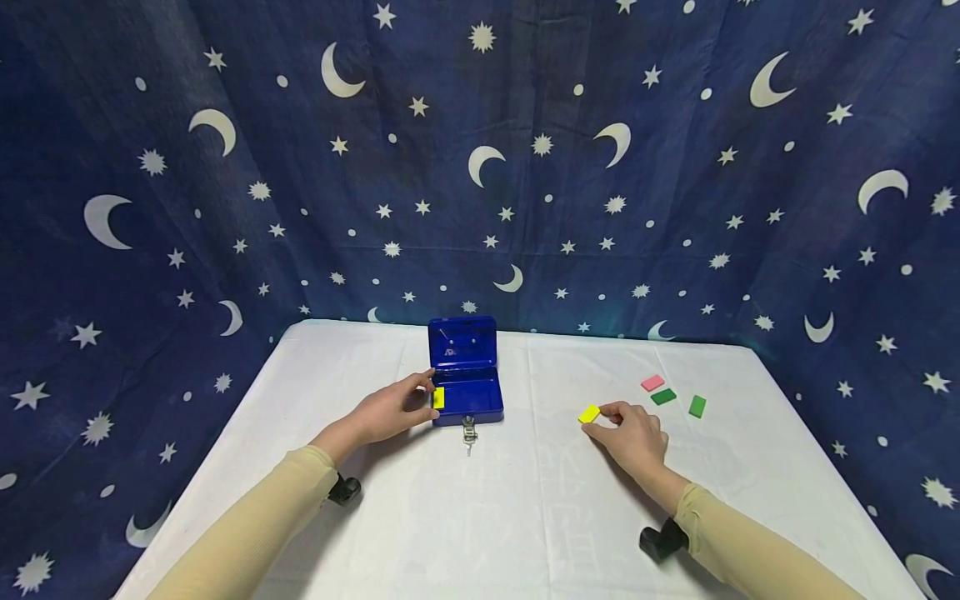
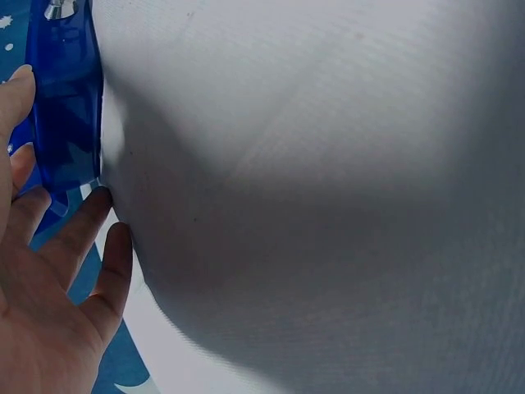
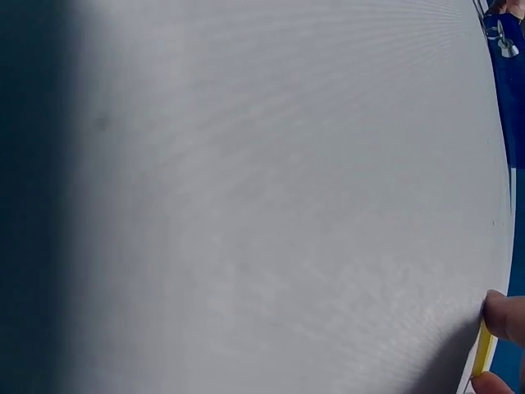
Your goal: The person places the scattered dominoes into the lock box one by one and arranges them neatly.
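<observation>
a yellow block (image 1: pixel 588 414) sits pinched between right fingers (image 1: pixel 617 409); left fingers (image 1: pixel 417 382) spread at the blue box (image 1: pixel 486 416).

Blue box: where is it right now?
In the head view, the blue box stands open on the white table, left of centre, with the left hand at its left side.

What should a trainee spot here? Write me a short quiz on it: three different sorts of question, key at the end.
1. Which thing does the right hand pinch?
A) a flat, rectangular pink tile
B) a flat, rectangular yellow tile
C) a small silver key

2. True or false: the glossy, rectangular blue box stands with its lid open.

3. How many flat, rectangular green tiles lie on the white-covered table?

Key: 1. B; 2. True; 3. Two.
</observation>
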`<state>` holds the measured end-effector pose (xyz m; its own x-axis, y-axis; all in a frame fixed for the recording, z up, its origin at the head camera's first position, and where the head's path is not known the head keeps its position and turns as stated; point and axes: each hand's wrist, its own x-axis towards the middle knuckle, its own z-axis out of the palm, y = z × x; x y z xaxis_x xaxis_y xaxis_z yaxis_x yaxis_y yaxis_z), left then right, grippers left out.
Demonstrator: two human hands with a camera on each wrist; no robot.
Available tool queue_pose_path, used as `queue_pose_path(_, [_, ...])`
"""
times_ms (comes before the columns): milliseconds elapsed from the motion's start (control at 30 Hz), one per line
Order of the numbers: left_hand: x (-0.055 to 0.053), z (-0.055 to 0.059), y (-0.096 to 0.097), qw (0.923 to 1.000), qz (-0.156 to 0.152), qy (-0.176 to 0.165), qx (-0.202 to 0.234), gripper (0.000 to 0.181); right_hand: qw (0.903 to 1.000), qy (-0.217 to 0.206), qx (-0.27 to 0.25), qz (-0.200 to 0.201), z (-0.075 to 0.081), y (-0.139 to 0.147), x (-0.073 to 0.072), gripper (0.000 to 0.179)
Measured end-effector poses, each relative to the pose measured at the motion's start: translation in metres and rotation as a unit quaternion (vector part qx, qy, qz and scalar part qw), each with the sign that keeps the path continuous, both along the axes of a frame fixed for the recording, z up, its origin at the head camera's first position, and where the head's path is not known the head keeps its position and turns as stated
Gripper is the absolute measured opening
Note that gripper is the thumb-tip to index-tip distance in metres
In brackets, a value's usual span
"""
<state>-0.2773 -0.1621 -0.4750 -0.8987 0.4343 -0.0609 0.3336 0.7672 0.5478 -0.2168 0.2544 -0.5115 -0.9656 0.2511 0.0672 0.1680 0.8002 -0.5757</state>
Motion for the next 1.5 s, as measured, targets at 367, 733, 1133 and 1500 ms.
queue_pose_path(367, [0.000, -0.001, -0.001, 1.0000, -0.005, 0.007, -0.003, 0.048, 0.9999, -0.007, -0.012, -0.005, 0.004, -0.002, -0.001, 0.047])
queue_pose_path(733, [0.000, -0.001, -0.002, 0.9999, -0.008, 0.006, 0.001, 0.047, 0.9997, -0.024, -0.009, 0.006, 0.006, -0.002, -0.004, 0.050])
queue_pose_path(1133, [-0.001, -0.002, -0.002, 0.9999, -0.008, 0.008, 0.003, 0.047, 0.9983, 0.001, -0.023, 0.054, 0.029, -0.009, -0.019, 0.051])
queue_pose_path(1500, [0.001, 0.000, -0.001, 1.0000, -0.003, 0.002, 0.002, 0.047, 0.9927, 0.038, -0.038, 0.108, 0.052, -0.026, -0.032, 0.048])
